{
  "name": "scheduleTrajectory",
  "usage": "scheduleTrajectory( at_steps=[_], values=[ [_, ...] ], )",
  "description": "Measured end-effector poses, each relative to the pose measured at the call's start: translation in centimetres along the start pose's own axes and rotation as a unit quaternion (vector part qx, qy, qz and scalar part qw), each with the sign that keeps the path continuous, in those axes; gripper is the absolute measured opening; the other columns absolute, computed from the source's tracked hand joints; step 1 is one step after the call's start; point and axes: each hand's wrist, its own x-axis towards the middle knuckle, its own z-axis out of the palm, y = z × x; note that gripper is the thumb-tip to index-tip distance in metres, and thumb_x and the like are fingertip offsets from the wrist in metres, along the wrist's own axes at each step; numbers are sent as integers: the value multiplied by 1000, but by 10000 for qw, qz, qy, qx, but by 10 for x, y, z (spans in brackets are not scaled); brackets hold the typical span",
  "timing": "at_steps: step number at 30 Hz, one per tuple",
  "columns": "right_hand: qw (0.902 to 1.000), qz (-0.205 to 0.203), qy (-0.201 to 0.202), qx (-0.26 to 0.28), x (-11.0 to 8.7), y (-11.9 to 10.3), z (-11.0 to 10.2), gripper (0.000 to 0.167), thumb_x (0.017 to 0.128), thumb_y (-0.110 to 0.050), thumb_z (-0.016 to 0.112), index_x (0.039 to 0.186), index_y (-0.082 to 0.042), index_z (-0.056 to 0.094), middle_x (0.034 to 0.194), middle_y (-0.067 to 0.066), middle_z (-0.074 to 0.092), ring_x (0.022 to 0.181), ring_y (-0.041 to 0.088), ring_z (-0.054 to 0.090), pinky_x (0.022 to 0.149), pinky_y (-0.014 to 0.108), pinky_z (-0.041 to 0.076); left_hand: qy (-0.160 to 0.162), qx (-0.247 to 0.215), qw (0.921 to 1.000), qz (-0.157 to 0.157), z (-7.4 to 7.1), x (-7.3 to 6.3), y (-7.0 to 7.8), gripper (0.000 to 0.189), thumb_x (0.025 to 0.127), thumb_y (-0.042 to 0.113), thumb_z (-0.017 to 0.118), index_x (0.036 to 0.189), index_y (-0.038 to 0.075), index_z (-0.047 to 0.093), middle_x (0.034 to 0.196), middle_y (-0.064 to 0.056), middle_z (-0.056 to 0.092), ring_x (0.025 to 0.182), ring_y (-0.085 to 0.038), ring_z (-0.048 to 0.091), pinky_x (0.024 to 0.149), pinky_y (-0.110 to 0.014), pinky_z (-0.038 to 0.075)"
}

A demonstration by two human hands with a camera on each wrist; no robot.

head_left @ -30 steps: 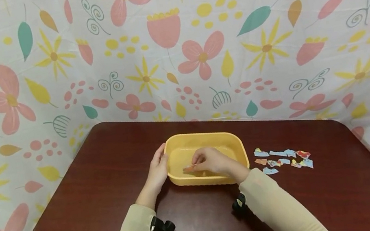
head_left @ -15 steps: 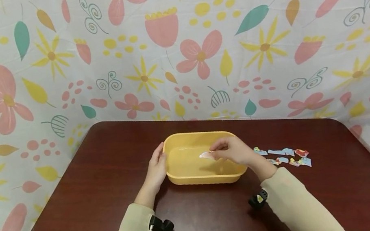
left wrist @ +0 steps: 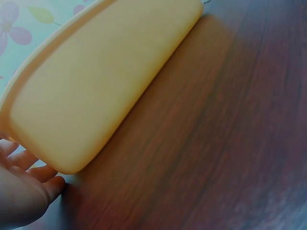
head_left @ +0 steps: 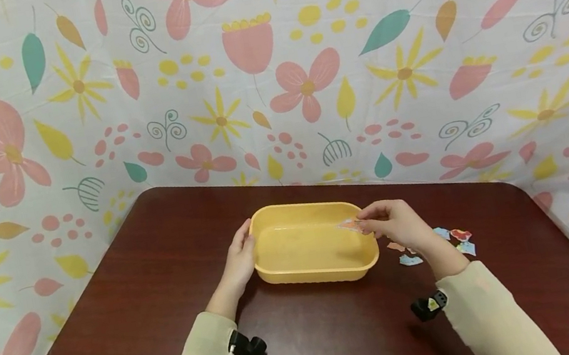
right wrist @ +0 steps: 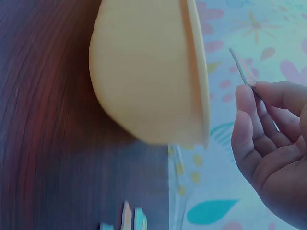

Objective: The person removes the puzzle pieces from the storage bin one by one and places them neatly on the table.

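A yellow plastic basin (head_left: 313,275) stands on the dark table in the head view. My left hand (head_left: 239,263) rests against its left end, fingers laid along the outside of the wall; in the left wrist view the fingertips (left wrist: 44,171) touch the basin's lower corner. Over the right end of the rim, my right hand (head_left: 403,229) pinches a small flat puzzle piece (head_left: 349,225), orange and pale blue, between thumb and fingers. Seen edge-on in the right wrist view, the piece (right wrist: 242,69) looks thin and points away from the fingertips. The basin's visible inside is bare yellow.
Several loose puzzle pieces (head_left: 411,260) in blue, red and orange lie on the table right of the basin, partly hidden behind the right hand and forearm. A flower-printed cloth (head_left: 311,134) hangs behind the table (head_left: 118,334). A black wrist camera (head_left: 249,349) sits on the left wrist.
My right hand has lifted the puzzle piece from inside the basin and carried it rightward to the right rim. The left hand has stayed at the basin's left end.
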Motion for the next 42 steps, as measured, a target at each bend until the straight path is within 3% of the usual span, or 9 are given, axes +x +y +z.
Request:
scheduleTrajectory(
  at_steps=[8, 14, 19, 22, 26, 29, 35, 42],
  values=[
    [9998, -24, 209, 21, -16, 13, -21, 32, 89, -21, 66, 111, 2, 65, 92, 19, 69, 75, 21, 67, 64, 36, 57, -43, 10, 10000, 58, -2, 1, -1, 48, 102, 13, 35, 149, 10, 28, 152, -17, 31, 138, -32, 33, 111, -49, 32],
    [9990, 273, 344, -71, -27, 25, -37, 36, 90, -24, 65, 114, 3, 63, 88, 8, 70, 69, 21, 68, 59, 36, 57, -37, -21, 10000, 26, -1, 2, -1, 47, 103, 14, 35, 149, 10, 28, 152, -15, 30, 138, -31, 32, 111, -49, 31],
    [9983, 390, 435, 34, -39, 35, -50, 38, 91, -22, 64, 115, 7, 60, 87, 4, 70, 75, 21, 69, 64, 35, 58, -114, -27, 9999, 25, 0, 3, -2, 48, 103, 15, 35, 150, 10, 26, 153, -15, 29, 139, -31, 32, 111, -48, 32],
    [9982, 364, 472, 88, -43, 41, -56, 39, 91, -20, 64, 117, 9, 58, 89, 2, 70, 78, 16, 69, 67, 33, 58, -243, -78, 9997, -16, -2, -1, 8, 49, 103, 14, 34, 150, 8, 24, 153, -18, 26, 139, -34, 31, 111, -49, 31],
    [9976, 467, 503, -18, -49, 52, -63, 41, 91, -23, 64, 117, 8, 58, 88, -6, 70, 79, 12, 69, 68, 32, 58, -279, -69, 9996, -31, -5, 0, 10, 49, 103, 15, 33, 151, 9, 22, 154, -17, 24, 140, -34, 29, 111, -50, 31],
    [9968, 578, 544, -12, -54, 59, -66, 42, 90, -24, 65, 116, 8, 58, 85, -10, 69, 78, 14, 69, 67, 34, 57, -180, -28, 9998, 6, -5, 4, 0, 49, 104, 18, 34, 151, 12, 23, 154, -14, 25, 140, -31, 29, 111, -49, 32],
    [9950, 806, 584, 128, -66, 77, -72, 42, 90, -24, 65, 114, 10, 58, 84, -7, 70, 78, 14, 68, 68, 33, 57, -169, -11, 9999, 6, -6, 5, -3, 48, 104, 18, 33, 151, 11, 23, 155, -13, 25, 140, -31, 29, 111, -49, 32],
    [9932, 1039, 508, 98, -74, 96, -80, 42, 90, -23, 65, 114, 11, 57, 85, -12, 70, 77, 8, 68, 64, 32, 56, -249, -103, 9996, -48, -8, -1, 13, 48, 104, 14, 32, 151, 9, 22, 155, -16, 23, 141, -33, 27, 113, -49, 28]
  ],
)
